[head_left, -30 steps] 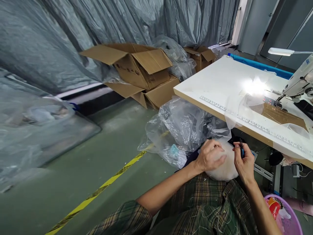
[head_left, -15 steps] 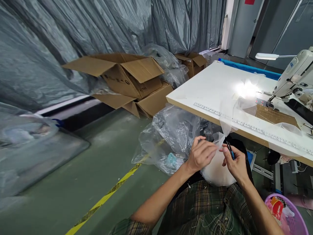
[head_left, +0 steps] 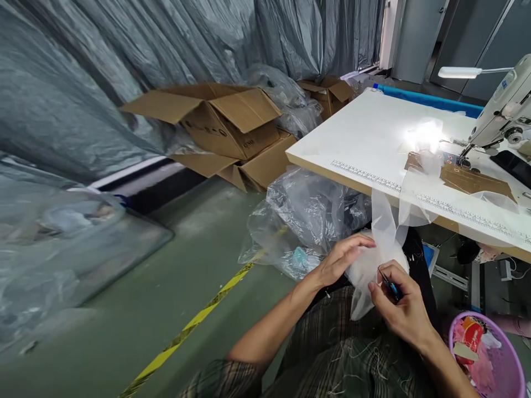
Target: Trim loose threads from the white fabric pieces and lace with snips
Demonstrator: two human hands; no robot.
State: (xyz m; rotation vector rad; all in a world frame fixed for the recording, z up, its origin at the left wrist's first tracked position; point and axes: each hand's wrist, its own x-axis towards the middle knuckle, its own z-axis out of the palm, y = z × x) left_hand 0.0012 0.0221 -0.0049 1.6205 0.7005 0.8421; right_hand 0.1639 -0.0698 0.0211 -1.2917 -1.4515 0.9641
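Two hands shifted, left hand [head_left: 344, 257] outstretched on sheer white fabric [head_left: 384, 243], grip unclear, right hand [head_left: 400, 308] dropped below it, clenched on small blue-handled snips [head_left: 390, 288]

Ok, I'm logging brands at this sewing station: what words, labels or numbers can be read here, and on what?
On the open brown cardboard box: dark print, too blurred to read.
On the white sewing machine: blue lettering, too small to read.
On the ruler strip along the edge of the white table: figures too fine to read.
Nothing can be quoted.
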